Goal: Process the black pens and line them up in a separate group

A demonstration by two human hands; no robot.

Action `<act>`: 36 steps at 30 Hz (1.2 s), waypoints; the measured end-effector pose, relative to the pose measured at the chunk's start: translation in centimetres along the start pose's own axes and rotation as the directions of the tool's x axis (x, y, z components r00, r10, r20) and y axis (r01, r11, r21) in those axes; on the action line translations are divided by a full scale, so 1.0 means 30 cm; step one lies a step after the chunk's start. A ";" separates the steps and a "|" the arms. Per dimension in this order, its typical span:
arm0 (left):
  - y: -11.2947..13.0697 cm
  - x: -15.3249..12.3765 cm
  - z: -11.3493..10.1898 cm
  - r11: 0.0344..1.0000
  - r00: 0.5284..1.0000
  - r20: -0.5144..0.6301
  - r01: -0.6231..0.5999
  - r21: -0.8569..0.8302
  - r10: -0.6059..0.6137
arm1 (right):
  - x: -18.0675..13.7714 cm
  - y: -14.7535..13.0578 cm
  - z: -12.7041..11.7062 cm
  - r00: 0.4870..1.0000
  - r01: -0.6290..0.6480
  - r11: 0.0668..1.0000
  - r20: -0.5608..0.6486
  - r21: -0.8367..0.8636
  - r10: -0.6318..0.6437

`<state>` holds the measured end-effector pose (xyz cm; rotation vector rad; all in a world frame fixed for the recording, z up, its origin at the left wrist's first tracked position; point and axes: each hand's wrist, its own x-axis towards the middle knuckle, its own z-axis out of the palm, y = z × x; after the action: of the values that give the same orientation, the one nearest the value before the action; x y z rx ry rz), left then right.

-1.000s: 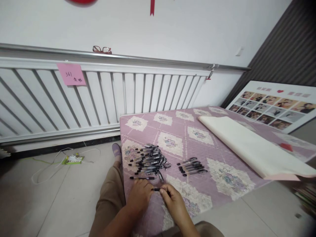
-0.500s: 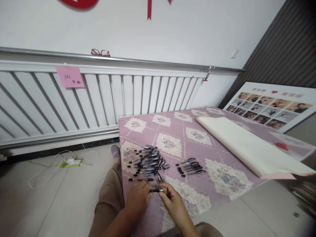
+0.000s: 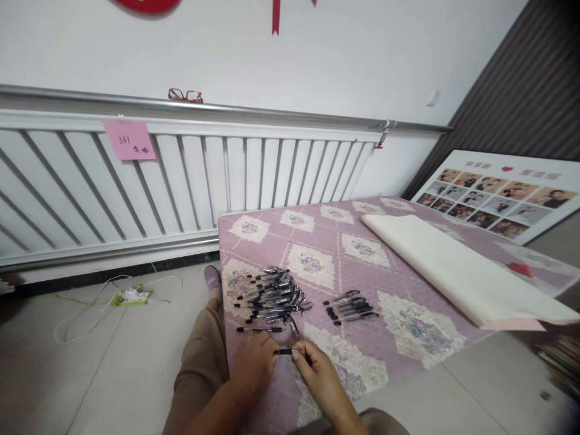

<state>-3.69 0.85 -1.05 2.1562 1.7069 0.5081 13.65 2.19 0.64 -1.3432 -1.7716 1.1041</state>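
Between my two hands, low over the near part of the table, is a black pen (image 3: 284, 351). My left hand (image 3: 256, 362) is closed around one end of it, hiding that end. The fingertips of my right hand (image 3: 312, 362) pinch the other end and cover the tip. Just beyond my hands lies a heap of black pens and loose parts (image 3: 274, 296); one pen (image 3: 259, 330) rests apart along its near side. To the right, several capped pens (image 3: 348, 308) lie side by side in a small group.
The table (image 3: 317, 232) has a purple flowered cloth. A folded cream sheet (image 3: 444, 266) covers its right side, near a photo board (image 3: 493, 193). Behind stand a white radiator (image 3: 254, 169) and a pipe carrying glasses (image 3: 185, 95). A power strip (image 3: 132, 298) with cables lies on the floor.
My right fingers have closed over the pen's light tip, which showed half a second ago. My left hand keeps its grip; the pens on the table have not moved.
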 end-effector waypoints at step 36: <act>0.003 -0.002 0.004 0.995 0.990 -0.132 -0.055 -0.079 0.044 | 0.013 0.053 0.006 0.971 -0.129 0.974 -0.175 0.189 0.162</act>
<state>-3.58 0.76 -1.13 2.1538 1.6704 0.7348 14.05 2.70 -0.86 -1.4359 -1.4229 1.1420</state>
